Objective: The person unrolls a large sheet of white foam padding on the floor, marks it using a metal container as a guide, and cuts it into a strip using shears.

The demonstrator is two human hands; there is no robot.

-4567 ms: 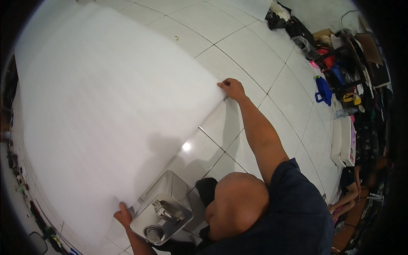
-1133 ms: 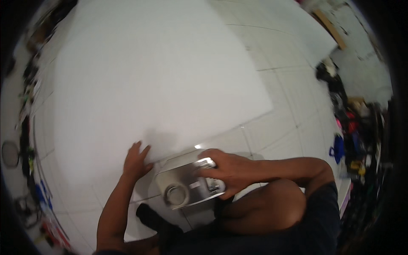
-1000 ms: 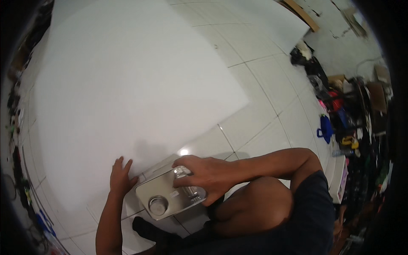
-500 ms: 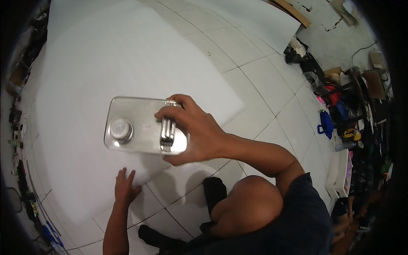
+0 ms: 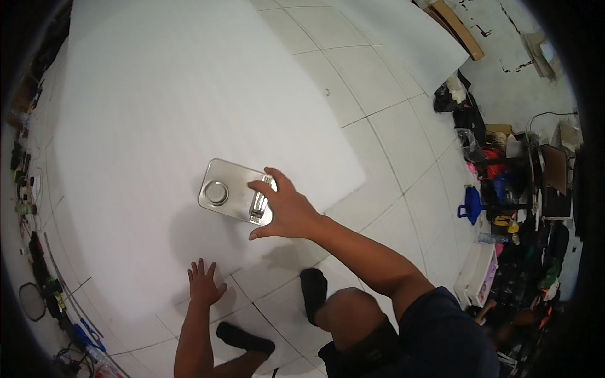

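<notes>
A silver rectangular metal can [image 5: 238,189] with a round cap and a top handle is over the white sheet, seen from above. My right hand [image 5: 287,205] grips its right end, with the index finger by the handle and the thumb along the near side. The can's underside is hidden, so I cannot tell whether it rests on the sheet. Nearer to me, by the sheet's lower edge, my left hand [image 5: 205,286] is open with fingers spread, holding nothing.
The white sheet [image 5: 145,94] covers pale floor tiles [image 5: 387,148]. Clutter along the right includes a blue item [image 5: 469,205] and a white box [image 5: 476,274]. A cardboard strip [image 5: 457,28] lies at the far right. Cables and a blue tool [image 5: 88,334] are at the lower left.
The can, in my right hand, has moved down, away from the camera, and looks smaller and more tilted. My left hand has shifted slightly right and nearer. The whole view has shifted a little.
</notes>
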